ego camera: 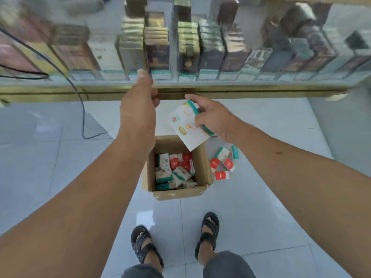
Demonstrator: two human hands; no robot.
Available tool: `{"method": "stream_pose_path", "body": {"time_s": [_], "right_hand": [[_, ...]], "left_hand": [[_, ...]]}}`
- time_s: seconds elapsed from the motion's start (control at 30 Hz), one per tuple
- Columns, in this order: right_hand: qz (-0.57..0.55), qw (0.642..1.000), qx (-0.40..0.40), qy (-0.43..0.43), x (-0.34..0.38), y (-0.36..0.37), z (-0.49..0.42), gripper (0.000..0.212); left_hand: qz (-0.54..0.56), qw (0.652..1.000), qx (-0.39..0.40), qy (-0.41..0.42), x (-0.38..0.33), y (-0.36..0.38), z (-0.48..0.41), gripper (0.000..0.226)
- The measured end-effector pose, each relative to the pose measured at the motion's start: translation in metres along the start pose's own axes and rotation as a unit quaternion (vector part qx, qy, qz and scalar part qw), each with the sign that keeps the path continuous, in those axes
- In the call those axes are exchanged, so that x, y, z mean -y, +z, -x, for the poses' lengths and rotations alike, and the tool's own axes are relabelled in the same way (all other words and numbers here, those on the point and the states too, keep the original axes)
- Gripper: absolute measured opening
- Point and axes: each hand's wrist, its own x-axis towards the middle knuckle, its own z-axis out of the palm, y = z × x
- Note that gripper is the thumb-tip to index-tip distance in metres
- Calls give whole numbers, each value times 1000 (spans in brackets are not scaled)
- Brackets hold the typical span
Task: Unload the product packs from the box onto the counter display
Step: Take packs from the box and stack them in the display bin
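An open cardboard box point(204, 169) stands on the tiled floor in front of my feet, holding several small white-and-teal and red packs point(173, 170). My right hand point(212, 119) grips a white pack with a teal edge point(186, 127) above the box, just below the counter's edge. My left hand point(138, 105) reaches up to the gold-framed edge of the glass counter display point(220, 91), fingers curled at the frame, thumb raised. Whether it holds anything is hidden.
Several loose packs point(223, 162) lie on the floor right of the box. Behind the glass stand rows of dark boxed goods point(188, 49). A black cable point(82, 109) hangs down the counter front at left and loops onto the floor.
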Motion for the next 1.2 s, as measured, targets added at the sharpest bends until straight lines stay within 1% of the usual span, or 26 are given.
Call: {"method": "stream_pose_path", "body": {"time_s": [0.1, 0.27, 0.3, 0.33, 0.4, 0.5, 0.57, 0.63, 0.73, 0.8, 0.9, 1.03, 1.2], "right_hand": [[-37, 999, -11, -18, 48, -14, 32, 74], [-118, 992, -36, -37, 126, -37, 87, 57], [-126, 990, -41, -40, 140, -41, 96, 57], [-133, 989, -42, -47, 152, -46, 105, 62], [-146, 987, -24, -67, 171, -55, 117, 69], [-161, 981, 5, -107, 198, -73, 128, 64], [-161, 978, 4, -131, 205, -86, 130, 58], [-178, 973, -19, -149, 213, -99, 127, 42], [-210, 962, -56, -163, 230, -120, 128, 19], [-251, 949, -74, -175, 246, -133, 129, 10], [-295, 931, -111, -183, 270, -144, 123, 17], [-320, 922, -155, -156, 298, -142, 111, 25], [-340, 910, -200, -130, 327, -129, 89, 16]], "left_hand": [[21, 999, 20, 25, -45, -4, 32, 34], [40, 996, 44, 62, -117, -7, 80, 38], [40, 995, 47, 72, -130, -7, 87, 38], [39, 994, 52, 84, -144, -6, 93, 39], [36, 993, 47, 97, -169, -5, 105, 39], [42, 991, 40, 124, -199, -1, 118, 40], [51, 987, 33, 146, -214, 3, 122, 37], [53, 985, 20, 164, -230, 7, 126, 35], [62, 984, -1, 165, -250, 15, 134, 36], [63, 982, -5, 176, -264, 18, 139, 38], [75, 977, -8, 198, -286, 19, 143, 40], [82, 973, 1, 214, -305, 13, 138, 38], [77, 972, 41, 220, -325, -2, 107, 37]]}}
